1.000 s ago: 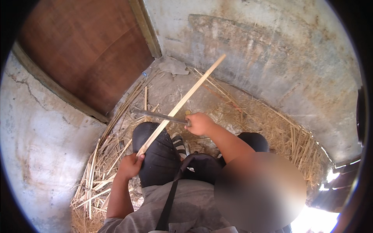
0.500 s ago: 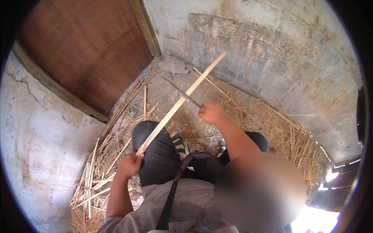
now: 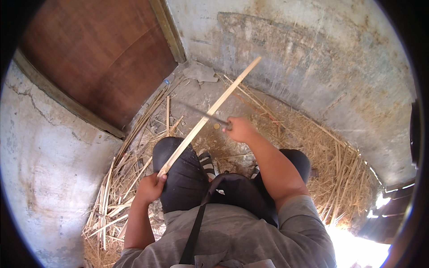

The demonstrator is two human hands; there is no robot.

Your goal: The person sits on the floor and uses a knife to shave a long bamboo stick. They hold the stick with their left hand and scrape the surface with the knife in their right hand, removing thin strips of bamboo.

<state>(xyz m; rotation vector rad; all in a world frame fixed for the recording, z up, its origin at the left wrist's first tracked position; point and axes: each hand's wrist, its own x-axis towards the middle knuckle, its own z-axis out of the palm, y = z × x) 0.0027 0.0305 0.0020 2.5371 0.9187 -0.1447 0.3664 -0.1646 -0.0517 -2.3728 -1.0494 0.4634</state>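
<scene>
My left hand (image 3: 151, 188) grips the near end of a long pale bamboo strip (image 3: 195, 130) beside my left knee. From there the strip slants up and away to the right, its far end close to the back wall. My right hand (image 3: 241, 130) is closed round the handle of a long, thin dark knife (image 3: 196, 110). The blade points left and lies across the strip near its middle. Motion blurs the blade's tip, and I cannot tell which way its edge faces.
Split bamboo strips (image 3: 107, 201) are heaped on the left, with shavings (image 3: 313, 147) along the right wall. A flat grey stone (image 3: 201, 73) lies in the corner by a brown door (image 3: 98, 58). Worn walls (image 3: 308, 58) close in on both sides. My knees frame a black bag (image 3: 232, 190).
The knife has slid a little down along the strip toward me, my right hand moving slightly left with it. My left hand still holds the near end in almost the same spot.
</scene>
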